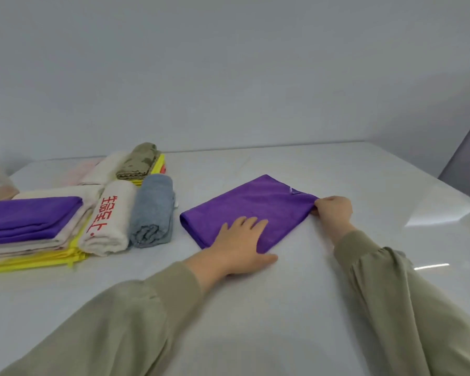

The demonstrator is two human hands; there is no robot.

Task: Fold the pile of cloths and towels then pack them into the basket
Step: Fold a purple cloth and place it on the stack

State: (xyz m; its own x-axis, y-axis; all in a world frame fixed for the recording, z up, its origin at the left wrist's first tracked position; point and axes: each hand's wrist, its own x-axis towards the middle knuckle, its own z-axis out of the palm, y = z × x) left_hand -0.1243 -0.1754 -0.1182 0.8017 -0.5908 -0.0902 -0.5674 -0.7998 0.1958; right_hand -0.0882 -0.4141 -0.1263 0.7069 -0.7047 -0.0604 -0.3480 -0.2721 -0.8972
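- The purple cloth [250, 210] lies folded flat on the white table [310, 294], right of the finished piles, and the fold looks close to done.
- Her left hand [242, 240] lies open, fingers straight, pressing the near part of the cloth down.
- The right hand [333, 210] pinches the cloth's right-hand corner, fingers curled round the edge.
- To do it well, I'd say keep that flat palm anchoring the layers while the pinched corner is drawn taut, so the edges line up. Then smooth out towards the crease before letting go.
- Counting purple ones, I make it two: this one, and a folded purple cloth [30, 215] topping the near left stack.
- There are two rolled towels side by side: a white towel [111, 218] with red lettering and a grey towel [152, 213].
- One olive cloth [140, 160] sits on the far pile, with a cream towel [106, 166] and something pink [79, 169] beside it.
- The yellow cloths [38, 260] under the stacks are several thin layers, too tight for me to count.
- I can't pick out the basket from here.
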